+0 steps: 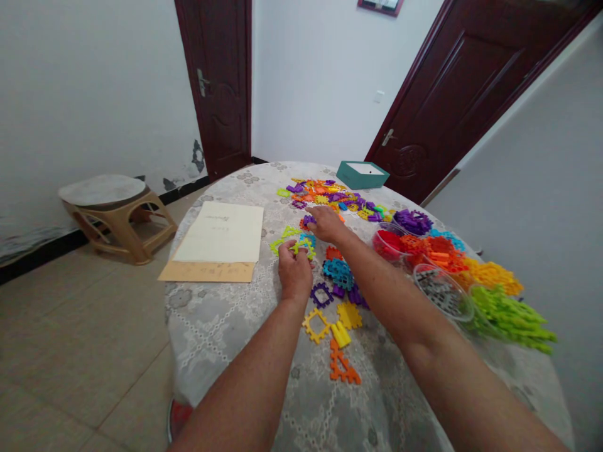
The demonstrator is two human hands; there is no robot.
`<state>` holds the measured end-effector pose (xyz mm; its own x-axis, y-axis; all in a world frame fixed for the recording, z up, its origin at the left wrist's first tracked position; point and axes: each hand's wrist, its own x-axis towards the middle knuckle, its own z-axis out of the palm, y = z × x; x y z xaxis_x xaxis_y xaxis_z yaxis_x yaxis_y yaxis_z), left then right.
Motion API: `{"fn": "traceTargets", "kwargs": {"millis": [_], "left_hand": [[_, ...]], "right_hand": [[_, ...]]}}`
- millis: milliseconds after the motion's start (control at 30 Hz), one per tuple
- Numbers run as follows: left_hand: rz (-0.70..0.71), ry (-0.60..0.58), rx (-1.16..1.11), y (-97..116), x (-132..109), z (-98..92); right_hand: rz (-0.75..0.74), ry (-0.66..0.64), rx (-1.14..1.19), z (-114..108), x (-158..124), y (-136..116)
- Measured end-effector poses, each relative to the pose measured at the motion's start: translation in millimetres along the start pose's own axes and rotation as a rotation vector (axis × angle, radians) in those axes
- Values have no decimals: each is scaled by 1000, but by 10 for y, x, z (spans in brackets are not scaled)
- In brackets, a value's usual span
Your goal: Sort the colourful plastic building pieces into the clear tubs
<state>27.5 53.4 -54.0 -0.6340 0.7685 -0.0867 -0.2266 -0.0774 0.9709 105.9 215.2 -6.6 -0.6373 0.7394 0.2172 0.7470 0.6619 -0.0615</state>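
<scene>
**Left hand on lime-green piece, right hand at a purple one**

The left hand (295, 271) has its fingers curled over a lime-green piece (308, 249); whether they pinch it or just touch it, I cannot tell. The right hand (326, 223) reaches farther forward, fingers bent at a small purple piece (309, 220); its grip is hidden too.

Just left of the left hand's fingertips lie more lime-green pieces (276, 245). Between the two hands is a light-blue piece (308, 239).

Nearer the body than the hands, under and beside the forearms, are blue pieces (337, 272), a purple square frame (321, 295), a yellow square frame (316, 325) and an orange triangular piece (343, 366).

Beyond the right hand spreads a mixed pile (325, 188), with a teal box (362, 181) behind it. Right of the right forearm stand a tub of grey pieces (443, 294) and a lime-green heap (513, 316). Well left of the left hand lies a cream sheet (221, 232).
</scene>
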Motion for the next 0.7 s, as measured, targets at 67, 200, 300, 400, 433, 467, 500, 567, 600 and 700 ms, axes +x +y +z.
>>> {"fn": "traceTargets", "kwargs": {"millis": [67,200,300,400,433,467,500,567,600,700], "left_hand": [[-6,-3,3,9,8,-5],[-5,-8,26,32,-4,-7],[-4,-9,44,30,-23,0],[1,-12,62,15,-32,7],[3,-14,63,13,-33,8],[5,-18,62,13,-34,8],[6,-22,61,17,-36,8],[12,-29,63,33,-41,2],[17,-33,69,44,-43,-1],[29,-36,89,70,-38,-10]], "right_hand": [[35,-73,-54,74,58,-5],[101,-78,-66,126,-32,17],[198,30,-96,69,-203,73],[379,67,-164,-10,-354,140],[416,61,-175,-26,-381,155],[424,54,-170,-33,-395,162],[400,50,-149,-30,-394,159],[279,43,-76,2,-357,124],[207,33,-39,28,-327,95],[86,-13,6,123,-223,-2]]}}
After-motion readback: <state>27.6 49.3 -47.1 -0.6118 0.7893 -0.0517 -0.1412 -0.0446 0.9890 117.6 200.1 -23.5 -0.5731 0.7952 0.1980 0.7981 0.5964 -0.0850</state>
